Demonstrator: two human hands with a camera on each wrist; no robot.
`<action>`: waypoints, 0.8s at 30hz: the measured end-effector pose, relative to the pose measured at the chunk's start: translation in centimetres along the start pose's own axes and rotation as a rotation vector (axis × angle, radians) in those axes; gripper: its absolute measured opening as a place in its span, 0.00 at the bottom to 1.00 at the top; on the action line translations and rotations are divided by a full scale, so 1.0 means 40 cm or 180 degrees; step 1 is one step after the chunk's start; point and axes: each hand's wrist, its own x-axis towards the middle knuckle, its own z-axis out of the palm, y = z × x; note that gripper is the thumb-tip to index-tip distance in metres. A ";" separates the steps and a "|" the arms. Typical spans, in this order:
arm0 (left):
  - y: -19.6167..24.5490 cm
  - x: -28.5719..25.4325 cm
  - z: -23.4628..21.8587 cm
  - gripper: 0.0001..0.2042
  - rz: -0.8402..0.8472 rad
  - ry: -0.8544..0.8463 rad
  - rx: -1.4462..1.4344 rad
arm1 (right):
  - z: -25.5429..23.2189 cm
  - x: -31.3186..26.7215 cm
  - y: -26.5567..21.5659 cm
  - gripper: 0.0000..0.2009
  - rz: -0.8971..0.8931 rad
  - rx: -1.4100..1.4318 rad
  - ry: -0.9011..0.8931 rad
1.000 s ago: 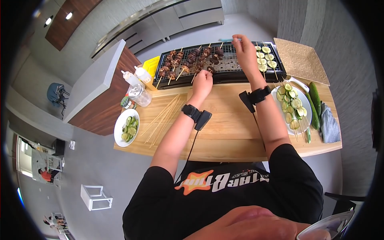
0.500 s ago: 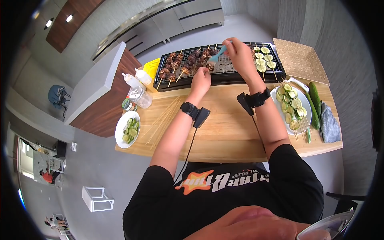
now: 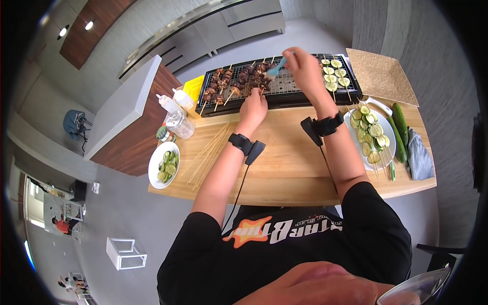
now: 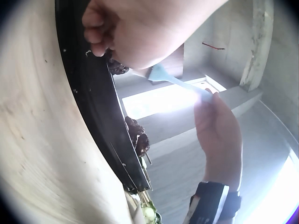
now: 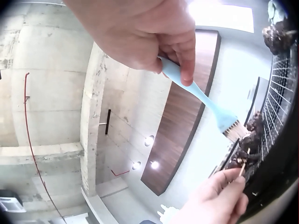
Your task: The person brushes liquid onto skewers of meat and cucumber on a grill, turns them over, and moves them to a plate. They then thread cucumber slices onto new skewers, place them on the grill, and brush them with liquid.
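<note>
Kitchen area, open plan, in a large room; home or business, can't tell. Pale steel-fronted cabinets (image 3: 203, 38) along the far wall, drawers and doors. Nearer, a wood-sided counter (image 3: 134, 134), grey top. Wooden table (image 3: 284, 168) carries a tabletop grill (image 3: 300, 99), squeeze bottles (image 3: 166, 103), bowl of sliced vegetables (image 3: 152, 178). Overhead: round lamps (image 3: 63, 31) near a dark wood panel (image 3: 91, 33); right wrist view gives bare concrete ceiling (image 5: 56, 56), beams, thin red pipe (image 5: 29, 126). Smooth grey floor (image 3: 168, 213), blue chair (image 3: 75, 122), small distant figures off to one side.
</note>
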 end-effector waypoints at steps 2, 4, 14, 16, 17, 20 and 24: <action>0.021 -0.018 -0.012 0.16 0.0058 0.0113 0.0182 | -0.044 0.013 -0.037 0.10 -0.0204 0.0249 0.0530; 0.038 -0.031 -0.020 0.17 0.0465 0.0560 0.0412 | -0.104 0.019 -0.093 0.09 -0.0503 0.0568 0.1004; 0.177 0.007 0.121 0.16 -0.0138 -0.1667 -0.2828 | -0.186 0.119 -0.067 0.09 -0.0504 -0.0625 0.0632; 0.205 -0.002 0.146 0.13 -0.0464 -0.1942 -0.3569 | -0.174 0.150 0.044 0.09 -0.0370 -0.0936 0.0318; 0.214 -0.006 0.152 0.12 -0.0634 -0.2083 -0.3932 | -0.174 0.160 0.099 0.09 -0.0351 -0.1043 0.0190; 0.227 -0.007 0.155 0.10 -0.0870 -0.2191 -0.4434 | -0.188 0.144 0.179 0.09 -0.0311 -0.1210 -0.0227; 0.214 0.012 0.180 0.10 -0.0782 -0.2259 -0.4656 | -0.199 0.102 0.158 0.08 -0.0491 -0.1391 -0.0611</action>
